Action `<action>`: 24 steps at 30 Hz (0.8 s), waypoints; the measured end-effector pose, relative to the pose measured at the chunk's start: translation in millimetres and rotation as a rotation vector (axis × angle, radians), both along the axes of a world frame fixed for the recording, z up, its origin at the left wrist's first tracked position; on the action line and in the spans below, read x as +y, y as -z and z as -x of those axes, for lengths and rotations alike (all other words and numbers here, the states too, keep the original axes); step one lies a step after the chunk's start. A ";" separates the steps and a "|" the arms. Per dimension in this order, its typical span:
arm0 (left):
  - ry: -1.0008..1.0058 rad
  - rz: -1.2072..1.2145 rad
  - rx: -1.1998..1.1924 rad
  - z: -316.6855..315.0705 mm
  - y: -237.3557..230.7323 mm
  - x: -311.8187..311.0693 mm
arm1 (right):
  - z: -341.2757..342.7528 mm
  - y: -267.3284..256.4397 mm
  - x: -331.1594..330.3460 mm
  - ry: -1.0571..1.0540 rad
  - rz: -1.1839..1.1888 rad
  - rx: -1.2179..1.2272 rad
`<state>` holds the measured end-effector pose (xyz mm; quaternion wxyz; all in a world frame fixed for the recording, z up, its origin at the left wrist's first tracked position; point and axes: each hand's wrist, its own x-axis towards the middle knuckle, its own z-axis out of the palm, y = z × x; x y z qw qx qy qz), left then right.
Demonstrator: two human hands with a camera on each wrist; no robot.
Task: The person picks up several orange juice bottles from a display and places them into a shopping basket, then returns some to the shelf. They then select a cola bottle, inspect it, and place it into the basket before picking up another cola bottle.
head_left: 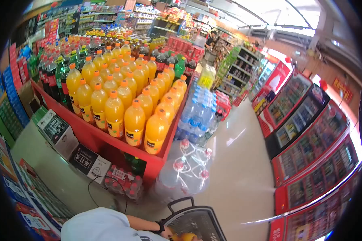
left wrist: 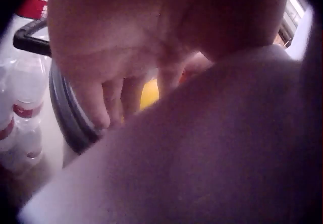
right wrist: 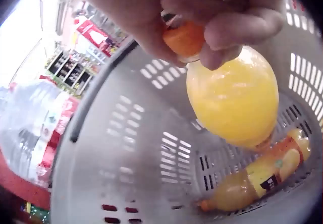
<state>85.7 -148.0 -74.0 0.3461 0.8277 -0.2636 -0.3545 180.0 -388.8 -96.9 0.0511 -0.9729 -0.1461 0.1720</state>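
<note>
In the right wrist view, my right hand (right wrist: 237,24) grips a bottle of orange juice (right wrist: 234,103) by its orange cap, inside a grey plastic basket (right wrist: 96,148). Below it a second orange juice bottle (right wrist: 257,176) lies on its side on the slotted basket floor. My left hand (left wrist: 151,37) is over the basket with its fingers extended downward, and yellow shows between them. A pale surface in front hides some of its fingertips. From the head, my left hand (head_left: 167,231) appears beside the yellow bottle at the bottom edge, below a black wristband.
A red display bin (head_left: 157,160) full of orange juice bottles stands ahead on the left. Shrink-wrapped large clear bottles (head_left: 183,172) sit just beyond the basket, with cartons (head_left: 88,160) along the bin's base. Drink coolers (head_left: 309,148) line the aisle's right side.
</note>
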 end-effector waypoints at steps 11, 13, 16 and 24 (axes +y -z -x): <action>-0.411 0.922 -0.216 28.6 -115.2 97.5 | 68.5 -228.9 161.5 0.011 -0.288 -0.176; -0.445 1.026 -0.316 39.1 -142.7 115.4 | 90.2 -311.3 210.0 -0.019 -0.296 -0.052; -0.549 0.961 -0.532 49.1 -171.1 135.0 | 89.1 -344.0 210.2 -0.100 -0.395 -0.074; -0.620 0.850 -0.737 102.9 -293.2 234.1 | 148.6 -513.2 278.7 -0.395 -0.756 -0.271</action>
